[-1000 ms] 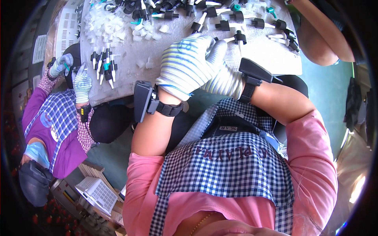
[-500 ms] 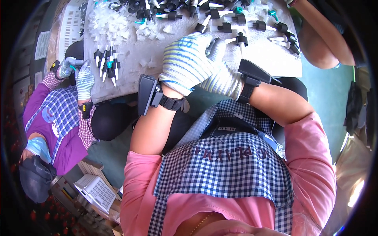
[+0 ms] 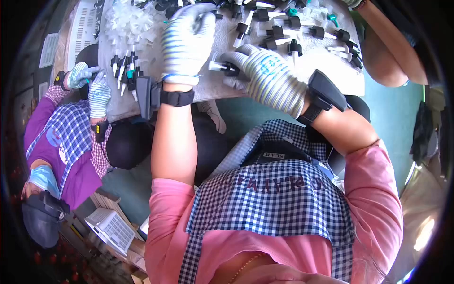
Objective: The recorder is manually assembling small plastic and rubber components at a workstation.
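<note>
My left hand [image 3: 188, 45], in a striped knit glove, is over the far part of the table, beside the heap of clear plastic pieces [image 3: 130, 23]. Its thumb and fingers curve apart, and nothing shows between them. Lower and to the right, my right hand [image 3: 267, 73], gloved likewise, pinches a black cap with a clear end [image 3: 229, 67] just above the near table edge. The clear end points left. Behind this hand lie several black caps with white nozzles [image 3: 243, 31], loose on the table.
The pale table [image 3: 326, 78] carries a few teal pieces [image 3: 332, 20] among the black caps. Another gloved person [image 3: 66, 137] sits at the left, near a group of capped nozzles [image 3: 125, 71]. A third person's arm [image 3: 395, 40] reaches in at the right.
My hands were together over the near part of the table and have separated. The left has gone up and left toward the heaps; the right has shifted slightly down and right with the black cap.
</note>
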Available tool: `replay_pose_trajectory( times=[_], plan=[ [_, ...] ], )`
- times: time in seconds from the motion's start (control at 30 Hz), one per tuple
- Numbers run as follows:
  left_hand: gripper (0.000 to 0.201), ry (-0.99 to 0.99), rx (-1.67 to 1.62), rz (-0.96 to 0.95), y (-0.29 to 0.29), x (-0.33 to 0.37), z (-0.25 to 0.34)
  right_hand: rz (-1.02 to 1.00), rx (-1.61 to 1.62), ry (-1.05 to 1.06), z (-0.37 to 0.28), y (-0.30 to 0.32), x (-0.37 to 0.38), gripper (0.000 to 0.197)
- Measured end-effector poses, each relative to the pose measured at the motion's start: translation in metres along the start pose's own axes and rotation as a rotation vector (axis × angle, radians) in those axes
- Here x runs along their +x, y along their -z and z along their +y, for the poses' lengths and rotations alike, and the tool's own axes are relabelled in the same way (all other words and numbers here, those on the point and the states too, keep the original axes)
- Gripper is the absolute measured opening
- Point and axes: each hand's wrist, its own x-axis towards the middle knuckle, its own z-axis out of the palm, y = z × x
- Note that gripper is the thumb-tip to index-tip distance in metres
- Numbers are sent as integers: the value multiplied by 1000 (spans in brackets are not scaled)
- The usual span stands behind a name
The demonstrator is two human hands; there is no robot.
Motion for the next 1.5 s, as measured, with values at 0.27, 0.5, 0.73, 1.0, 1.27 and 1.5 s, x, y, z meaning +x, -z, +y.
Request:
replay_pose_trajectory(
  times=[0.27, 0.5, 0.73, 1.0, 1.27, 1.5],
  plan=[
    [37, -265, 590, -102, -16, 5, -18, -31, -211, -74, -4, 28, -3, 42],
    [20, -202, 473, 24, -7, 11, -24, 182, 1, 31, -1, 28, 0, 43],
    [22, 235, -920, -202, 25, -11, 0, 258, 342, -53, -7, 34, 6, 56],
    [23, 321, -529, -209, 45, -13, -11, 171, 682, -67, -13, 7, 6, 40],
    [32, 291, 369, -253, 33, -10, -23, -42, 397, -65, -14, -10, -4, 39],
    [25, 153, 513, -326, 20, -15, -30, -39, 398, -180, -2, -7, -2, 36]
  ],
)
